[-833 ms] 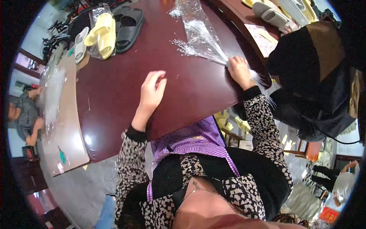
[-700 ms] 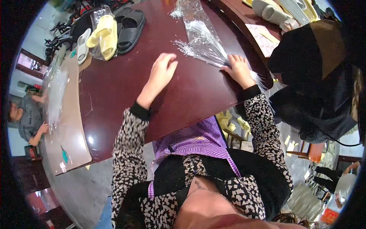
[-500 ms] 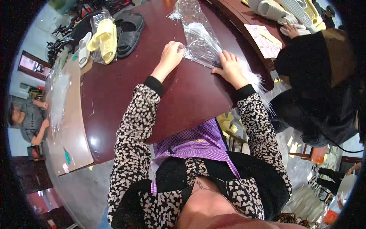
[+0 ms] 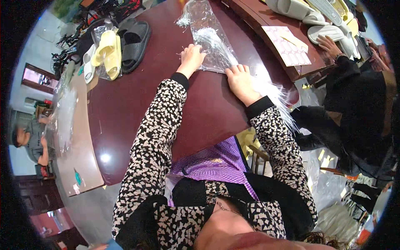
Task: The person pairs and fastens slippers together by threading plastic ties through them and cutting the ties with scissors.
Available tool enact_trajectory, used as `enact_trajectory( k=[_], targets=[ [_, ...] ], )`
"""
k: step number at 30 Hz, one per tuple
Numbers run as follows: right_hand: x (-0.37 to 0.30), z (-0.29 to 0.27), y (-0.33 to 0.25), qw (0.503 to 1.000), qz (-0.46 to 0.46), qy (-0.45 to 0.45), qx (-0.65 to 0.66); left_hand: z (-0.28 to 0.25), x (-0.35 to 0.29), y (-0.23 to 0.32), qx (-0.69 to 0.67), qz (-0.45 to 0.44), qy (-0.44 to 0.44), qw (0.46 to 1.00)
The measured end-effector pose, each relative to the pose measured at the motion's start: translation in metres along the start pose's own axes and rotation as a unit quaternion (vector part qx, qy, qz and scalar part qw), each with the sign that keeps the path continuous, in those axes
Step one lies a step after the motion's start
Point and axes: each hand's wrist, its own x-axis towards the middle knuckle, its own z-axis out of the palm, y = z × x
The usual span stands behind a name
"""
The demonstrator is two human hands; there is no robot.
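A clear plastic bag lies on the dark red table with a bunch of thin white plastic strands inside it. My left hand is at the bag's left edge, its fingers curled and closed against the film. At the bag's near right corner, my right hand has its fingers bent over the film, with the thumb hidden. Beside the right wrist, a loose heap of white plastic strands spreads over the table edge.
At far left, yellow slippers in clear film stand beside dark grey slippers and a white slipper. A sticker sheet and grey slippers lie on the right table, where a co-worker's hand rests. Another person works at left.
My right hand has shifted a little left, its fingers now more bent. My left hand stays at the bag's edge. The co-worker on the right has leaned away, and the view has turned slightly.
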Motion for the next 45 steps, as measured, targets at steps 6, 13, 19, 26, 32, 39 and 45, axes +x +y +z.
enact_trajectory(
  k=[6,13,19,26,32,39,45],
  targets=[
    [-0.001,-0.005,0.005,0.997,0.074,0.003,-0.009,0.006,0.012,-0.006,-0.026,-0.019,-0.002,0.999],
    [-0.004,-0.004,0.011,0.992,0.12,0.032,-0.016,-0.005,0.023,-0.019,-0.302,-0.066,-0.061,0.949],
    [-0.002,-0.003,0.007,0.996,0.086,0.03,-0.018,-0.021,0.011,-0.025,-0.337,-0.208,-0.157,0.905],
    [-0.003,0.005,0.012,0.996,0.083,0.031,-0.031,-0.016,0.013,-0.028,-0.436,-0.214,-0.083,0.87],
    [0.0,0.001,0.013,0.984,0.139,0.089,0.062,0.001,0.01,-0.063,-0.222,-0.135,0.091,0.961],
    [0.002,0.0,0.019,0.958,0.205,0.154,0.132,0.02,0.004,-0.021,-0.327,-0.201,0.071,0.921],
    [-0.003,0.003,0.022,0.956,0.223,0.13,0.137,0.018,-0.009,0.016,-0.174,-0.071,0.052,0.981]
  ],
)
